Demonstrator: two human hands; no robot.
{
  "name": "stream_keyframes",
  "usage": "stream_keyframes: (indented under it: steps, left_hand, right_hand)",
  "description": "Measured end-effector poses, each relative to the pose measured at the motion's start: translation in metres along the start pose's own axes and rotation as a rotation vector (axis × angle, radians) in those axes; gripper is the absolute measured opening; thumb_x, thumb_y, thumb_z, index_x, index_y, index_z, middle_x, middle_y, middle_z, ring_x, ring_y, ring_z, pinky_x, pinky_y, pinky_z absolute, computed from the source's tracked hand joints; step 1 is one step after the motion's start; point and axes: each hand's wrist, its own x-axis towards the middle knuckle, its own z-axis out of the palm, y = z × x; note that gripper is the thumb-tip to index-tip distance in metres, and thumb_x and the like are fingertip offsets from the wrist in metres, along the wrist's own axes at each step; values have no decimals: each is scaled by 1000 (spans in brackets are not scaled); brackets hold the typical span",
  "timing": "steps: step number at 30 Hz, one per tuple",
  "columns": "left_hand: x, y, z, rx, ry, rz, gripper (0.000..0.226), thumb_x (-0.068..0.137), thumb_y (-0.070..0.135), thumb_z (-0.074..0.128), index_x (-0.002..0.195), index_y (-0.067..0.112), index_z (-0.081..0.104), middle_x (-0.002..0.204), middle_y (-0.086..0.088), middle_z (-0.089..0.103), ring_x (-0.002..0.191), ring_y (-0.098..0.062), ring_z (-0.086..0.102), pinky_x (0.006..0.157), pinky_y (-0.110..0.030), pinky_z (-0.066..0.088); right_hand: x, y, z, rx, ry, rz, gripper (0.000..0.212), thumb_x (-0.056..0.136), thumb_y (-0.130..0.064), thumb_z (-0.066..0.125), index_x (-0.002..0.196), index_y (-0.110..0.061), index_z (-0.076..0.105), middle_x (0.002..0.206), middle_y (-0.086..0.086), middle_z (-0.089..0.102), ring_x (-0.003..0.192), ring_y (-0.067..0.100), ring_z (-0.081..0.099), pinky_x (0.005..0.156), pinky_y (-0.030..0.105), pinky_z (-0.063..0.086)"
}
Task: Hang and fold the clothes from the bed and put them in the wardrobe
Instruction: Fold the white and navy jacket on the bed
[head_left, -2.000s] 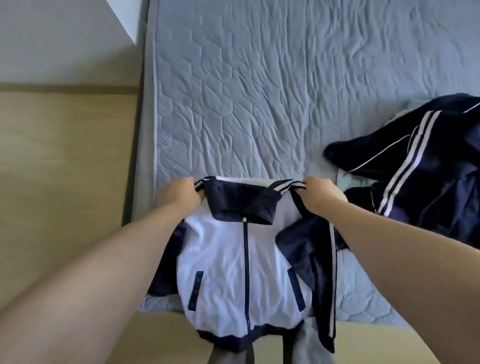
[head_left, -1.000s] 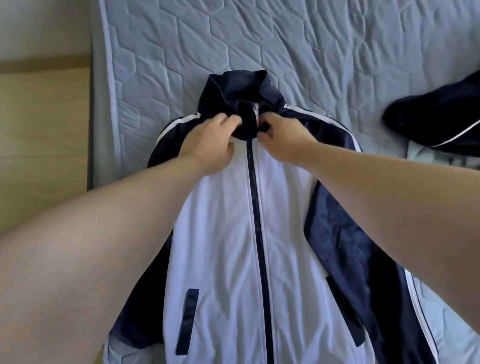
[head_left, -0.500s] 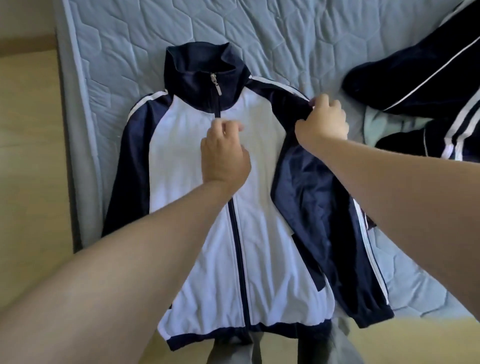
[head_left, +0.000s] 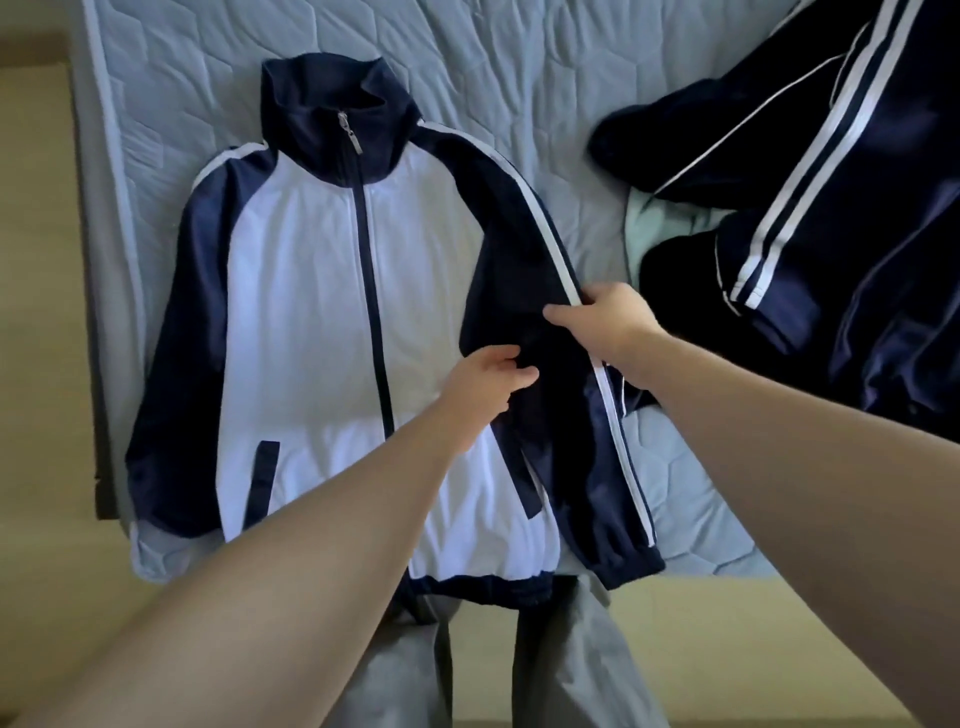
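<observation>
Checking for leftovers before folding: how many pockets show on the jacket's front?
2. One pocket low on the jacket, picture-left; the other low picture-right, below the left hand. Inside ones may be hidden.

Navy striped garments (head_left: 857, 234), far right: cut off by top and right edges; kind not determinable. Mint-green cloth (head_left: 670, 228): mostly buried beneath them. Jacket (head_left: 311, 312): near hem partly hidden behind left forearm (head_left: 311, 545). Right hand (head_left: 608, 322): fingers concealed behind jacket sleeve.
</observation>
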Motion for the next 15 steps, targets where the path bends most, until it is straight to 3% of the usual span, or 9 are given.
stream_keyframes:
  steps: [4, 7, 9, 11, 13, 15]
  left_hand:
    - [-22, -13, -2, -403, 19, -165, 20, 90, 13, 66, 107, 20, 72, 102, -1, 74, 93, -19, 71, 80, -32, 51]
    - [-45, -30, -14, -628, -27, -270, 10, 87, 27, 68, 90, 18, 72, 99, -4, 71, 87, -23, 69, 82, -36, 51]
    - [-59, -43, -25, -679, -89, -271, 41, 89, 54, 64, 103, 17, 72, 109, -4, 74, 103, -25, 68, 96, -43, 49]
    - [-70, -55, -38, -616, -199, -263, 73, 82, 79, 52, 127, 23, 65, 126, -2, 71, 122, -21, 62, 110, -47, 42]
    - [-77, -65, -47, -430, -251, -258, 76, 79, 80, 57, 134, 28, 59, 130, 3, 69, 126, -15, 59, 113, -46, 39]
    - [-79, -72, -46, -302, -194, -252, 54, 88, 58, 67, 131, 26, 61, 123, 4, 72, 120, -13, 63, 113, -45, 39]
  right_hand:
    - [-24, -12, 13, 187, -202, 166, 37, 96, -49, 59, 101, -13, 66, 88, 6, 69, 77, 26, 67, 64, 31, 55]
    - [-37, -37, 31, 317, -262, 149, 30, 102, -44, 50, 105, -15, 60, 93, 5, 63, 76, 22, 63, 62, 28, 53]
    - [-44, -56, 47, 528, -313, 204, 34, 104, -39, 50, 119, -9, 60, 108, 11, 65, 90, 27, 67, 77, 41, 60]
    - [-52, -72, 63, 806, -422, 317, 30, 104, -29, 52, 120, -5, 60, 110, 15, 68, 95, 33, 69, 81, 52, 60]
    - [-58, -82, 77, 928, -514, 352, 20, 104, -19, 48, 112, -5, 60, 103, 16, 67, 89, 35, 66, 81, 52, 59]
    - [-60, -83, 89, 948, -520, 345, 17, 101, -6, 43, 105, -4, 59, 98, 18, 64, 85, 37, 63, 76, 53, 60]
